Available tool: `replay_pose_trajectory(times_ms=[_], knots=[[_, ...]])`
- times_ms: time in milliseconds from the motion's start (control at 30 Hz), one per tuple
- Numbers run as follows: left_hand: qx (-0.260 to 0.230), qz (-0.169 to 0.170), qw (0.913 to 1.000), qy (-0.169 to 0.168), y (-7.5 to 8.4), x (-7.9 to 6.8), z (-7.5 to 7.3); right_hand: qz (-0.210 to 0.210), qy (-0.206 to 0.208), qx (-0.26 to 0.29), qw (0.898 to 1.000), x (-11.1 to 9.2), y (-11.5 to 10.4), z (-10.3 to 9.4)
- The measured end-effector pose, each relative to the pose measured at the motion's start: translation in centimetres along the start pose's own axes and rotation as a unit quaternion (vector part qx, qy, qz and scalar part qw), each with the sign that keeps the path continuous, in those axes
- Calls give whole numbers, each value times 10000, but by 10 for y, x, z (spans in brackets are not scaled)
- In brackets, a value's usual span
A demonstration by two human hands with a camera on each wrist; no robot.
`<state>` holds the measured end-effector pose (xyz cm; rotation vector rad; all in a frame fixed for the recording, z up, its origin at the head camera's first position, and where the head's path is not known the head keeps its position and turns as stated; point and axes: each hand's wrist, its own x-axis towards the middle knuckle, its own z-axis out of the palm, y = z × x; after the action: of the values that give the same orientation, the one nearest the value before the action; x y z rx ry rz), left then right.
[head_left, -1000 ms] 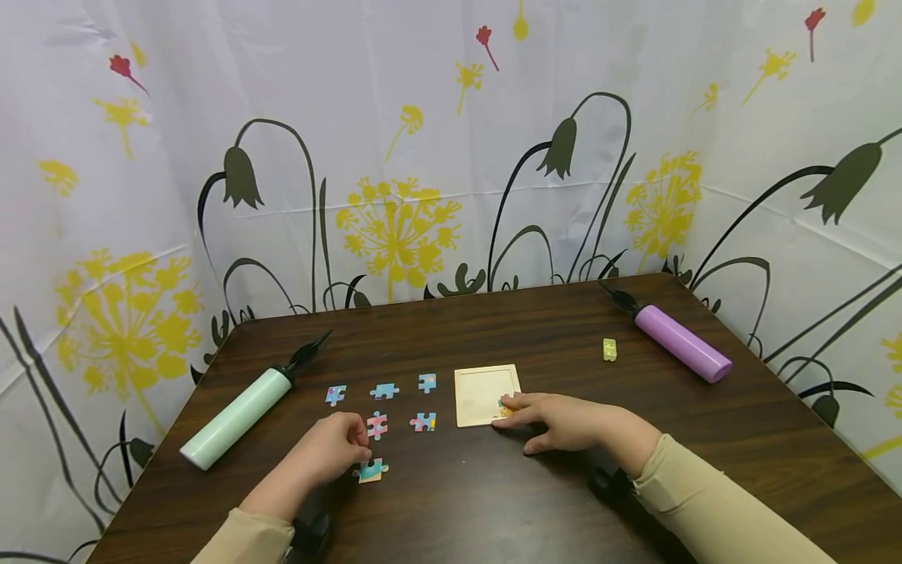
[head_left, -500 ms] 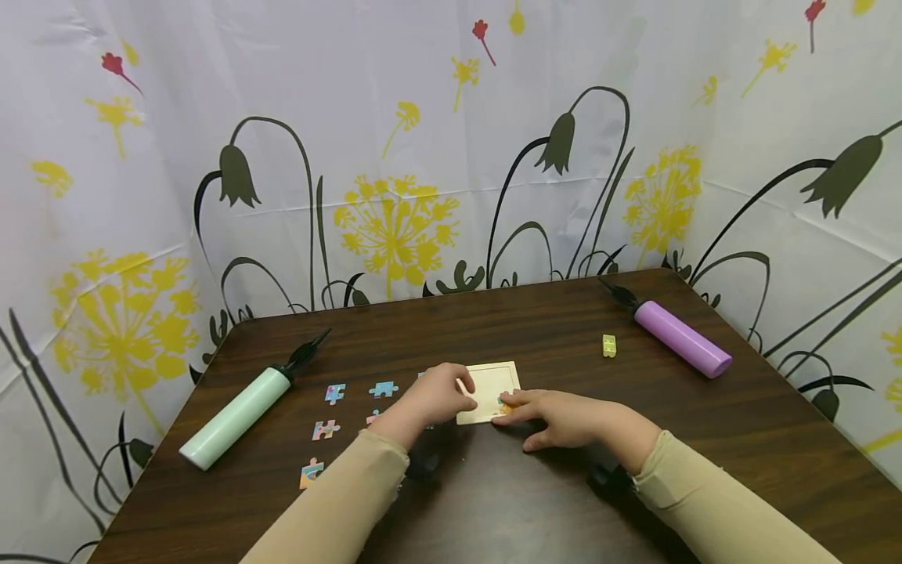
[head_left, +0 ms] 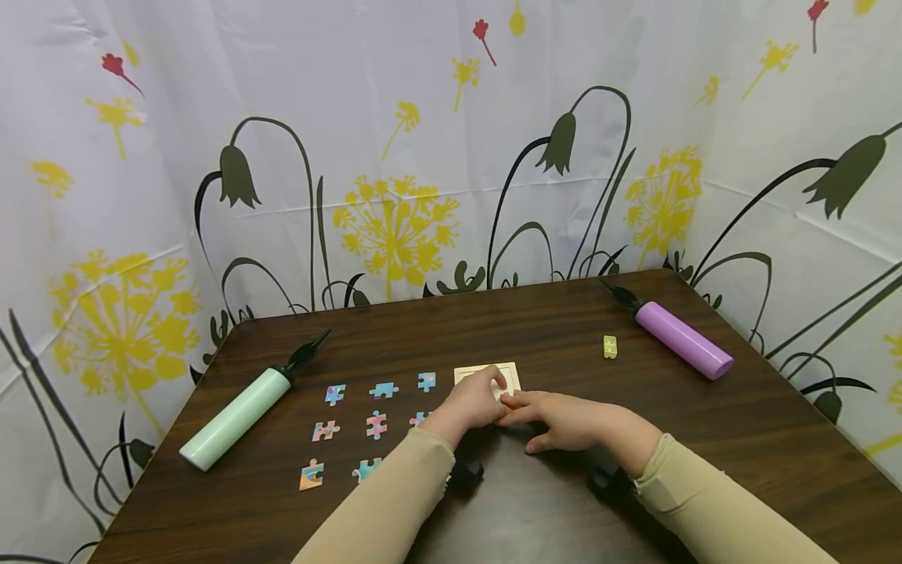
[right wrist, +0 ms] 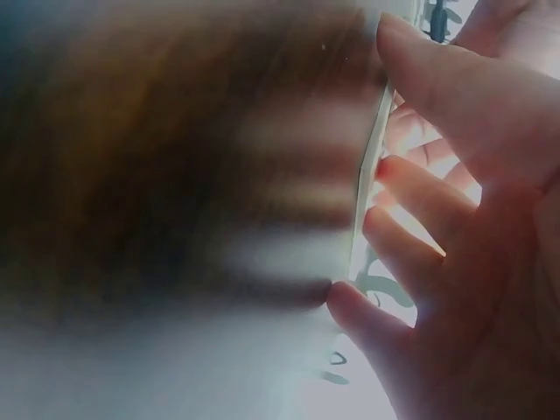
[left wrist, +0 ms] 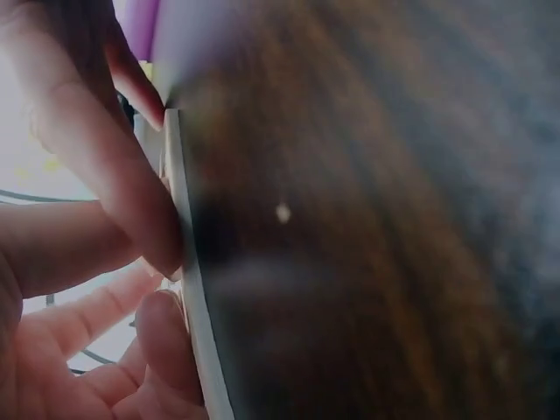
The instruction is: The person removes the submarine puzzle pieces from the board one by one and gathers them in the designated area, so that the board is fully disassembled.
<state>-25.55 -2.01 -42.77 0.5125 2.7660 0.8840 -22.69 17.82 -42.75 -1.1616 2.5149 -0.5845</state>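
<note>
A square wooden puzzle tray [head_left: 461, 374] lies on the table, largely covered by both hands in the head view. My left hand [head_left: 474, 403] reaches over it with curled fingers, thumb and fingertips coming together at its near right corner. They pinch at the orange-and-blue puzzle piece there, nearly all hidden now. From the right, my right hand [head_left: 564, 419] rests with loosely extended fingertips against the same corner. In the left wrist view the fingertips meet just above the tray's thin edge [left wrist: 191, 262]. The right wrist view has spread fingers touching the tray [right wrist: 374, 140].
Several loose jigsaw pieces [head_left: 377, 424] lie in rows left of the tray. A mint-green hand pump [head_left: 243, 415] lies at the left, a purple one [head_left: 683, 339] at the right. A small yellow block [head_left: 610, 347] sits towards the back. A flowered curtain [head_left: 395, 94] hangs behind.
My left hand has moved right, from beside the teal puzzle piece to the tray's near right corner, covering the orange-and-blue piece. My right hand has stayed almost still.
</note>
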Motion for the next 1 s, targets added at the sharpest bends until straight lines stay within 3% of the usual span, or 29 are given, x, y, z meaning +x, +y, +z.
replay_pose_trajectory(times_ms=[100, 333, 467, 700, 867, 1000], knots=[[-18, 15, 10000, -77, 1, 1, 0, -41, 86, 137, 9999, 0, 1, -3], [37, -68, 9999, -128, 4, -1, -1, -7, 957, 194, 9952, 2, 12, -18], [-49, -120, 9999, -69, 4, -3, -1, 342, 866, 81, 9956, 5, 16, -17], [-410, -160, 9989, -150, 4, -4, 2, 553, 942, -245, 9937, 15, 17, -8], [-610, -120, 9980, 70, 2, -3, 3, 738, 852, -539, 9922, 21, 16, -9], [-1049, -100, 9941, 240, 1, -4, -1, 847, 827, -641, 9909, 24, 14, -11]])
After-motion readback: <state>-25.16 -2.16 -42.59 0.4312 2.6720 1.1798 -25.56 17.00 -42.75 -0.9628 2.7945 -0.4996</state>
